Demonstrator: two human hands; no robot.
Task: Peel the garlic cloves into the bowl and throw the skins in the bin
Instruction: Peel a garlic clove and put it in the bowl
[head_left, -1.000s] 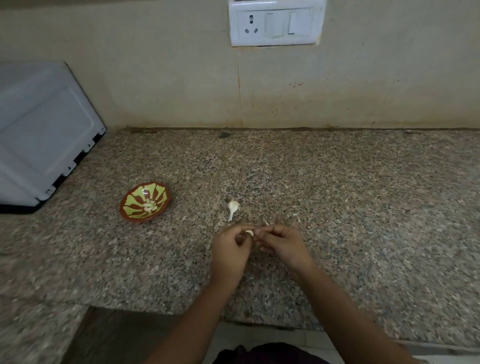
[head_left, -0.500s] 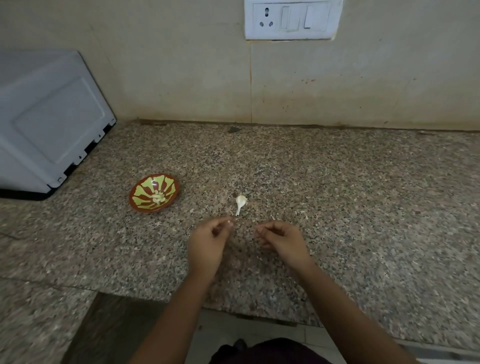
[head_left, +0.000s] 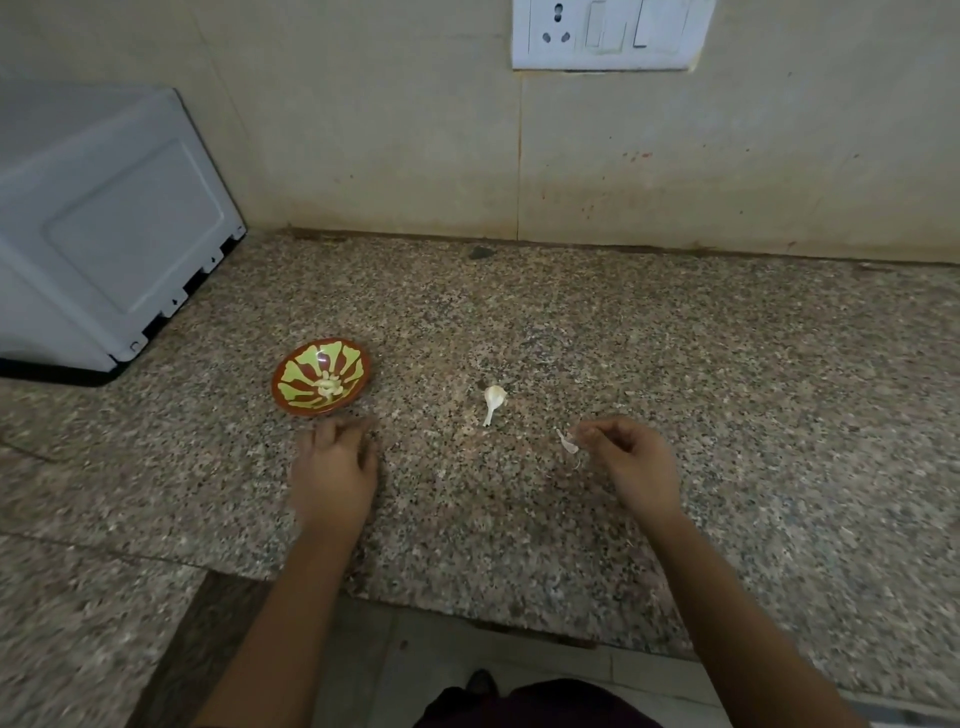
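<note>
A red bowl with a green pattern (head_left: 291, 387) sits on the granite counter and has peeled cloves (head_left: 328, 387) at its centre. My left hand (head_left: 335, 467) hovers just in front of the bowl, blurred. Its fingers are pinched together, and the peeled clove they took is hidden under them. My right hand (head_left: 631, 462) is to the right, pinching a thin piece of garlic skin (head_left: 567, 442) that sticks out to the left of the fingertips. One unpeeled garlic clove (head_left: 492, 401) with a long tail lies on the counter between the hands, touched by neither.
A white appliance (head_left: 104, 234) stands at the back left, close behind the bowl. The tiled wall carries a switch plate (head_left: 608, 34). The counter's front edge (head_left: 467, 621) runs under my forearms, with floor below. No bin is in view.
My hands have parted. The left hand moved left toward the bowl with the peeled clove. The right hand drew to the right, keeping the skin.
</note>
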